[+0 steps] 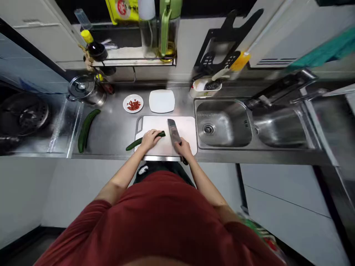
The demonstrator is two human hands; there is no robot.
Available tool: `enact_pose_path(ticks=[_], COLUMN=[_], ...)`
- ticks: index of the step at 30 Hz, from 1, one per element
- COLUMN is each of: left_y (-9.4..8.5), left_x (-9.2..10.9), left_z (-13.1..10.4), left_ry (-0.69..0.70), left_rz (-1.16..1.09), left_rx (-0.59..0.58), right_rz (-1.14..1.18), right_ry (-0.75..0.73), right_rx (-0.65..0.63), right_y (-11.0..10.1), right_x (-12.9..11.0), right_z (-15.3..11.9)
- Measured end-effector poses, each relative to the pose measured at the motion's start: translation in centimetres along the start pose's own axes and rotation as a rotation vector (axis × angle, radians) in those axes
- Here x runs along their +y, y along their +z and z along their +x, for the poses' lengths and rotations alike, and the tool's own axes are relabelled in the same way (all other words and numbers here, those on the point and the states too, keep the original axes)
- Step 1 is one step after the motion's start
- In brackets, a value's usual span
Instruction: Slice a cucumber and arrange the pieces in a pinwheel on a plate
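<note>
On the white cutting board (184, 125) lies a dark green cucumber (134, 144), one end reaching past the board's left edge. My left hand (150, 139) is closed over the cucumber near its right end, which looks cut. A cleaver (173, 131) is gripped by its black handle in my right hand (183, 147). Its broad blade points away from me, just right of the cucumber's end and apart from it. A second, whole cucumber (86, 129) rests on the steel counter at the left.
Behind the board are a small plate (126, 104) with chopped red pieces and an empty white plate (162, 101). A lidded pot (87, 90) stands back left, a double sink (224, 142) to the right. Above hangs a rack (133, 62) with bottles.
</note>
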State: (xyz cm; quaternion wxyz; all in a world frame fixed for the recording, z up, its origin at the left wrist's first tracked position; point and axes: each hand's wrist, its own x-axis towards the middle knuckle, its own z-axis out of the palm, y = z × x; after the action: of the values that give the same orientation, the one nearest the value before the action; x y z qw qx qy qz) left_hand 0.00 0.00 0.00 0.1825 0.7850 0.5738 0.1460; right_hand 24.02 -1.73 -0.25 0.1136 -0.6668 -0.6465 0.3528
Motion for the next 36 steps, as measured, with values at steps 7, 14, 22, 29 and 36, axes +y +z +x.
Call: enact_pose_path(ticks=[7, 14, 22, 29, 36], left_y=[0.0, -0.2, 0.2, 0.6, 0.9], left_x=[0.3, -0.2, -0.3, 0.3, 0.6], left_z=[0.4, 0.4, 0.3, 0.1, -0.2], left_ry=[-0.006, 0.068, 0.091, 0.059, 0.039], left_rz=[0.065, 0.107, 0.196, 0.245, 0.262], left_rx=[-0.039, -0.071, -0.084, -0.074, -0.05], right_rz=[-0.161, -0.293, -0.39, -0.426, -0.447], right_ry=[0.002, 0.002, -0.006, -0.002, 0.0], right_rx=[-0.055, -0.115, -0.162, -0.204, -0.186], right_y=[-0.7, -1.5, -2.2, -2.1, -1.7], right_x=[-1.4, -3.2, -5.8, -6.9, -7.3], right_z=[-0.4, -1.2, -2.5, -2.7, -2.7])
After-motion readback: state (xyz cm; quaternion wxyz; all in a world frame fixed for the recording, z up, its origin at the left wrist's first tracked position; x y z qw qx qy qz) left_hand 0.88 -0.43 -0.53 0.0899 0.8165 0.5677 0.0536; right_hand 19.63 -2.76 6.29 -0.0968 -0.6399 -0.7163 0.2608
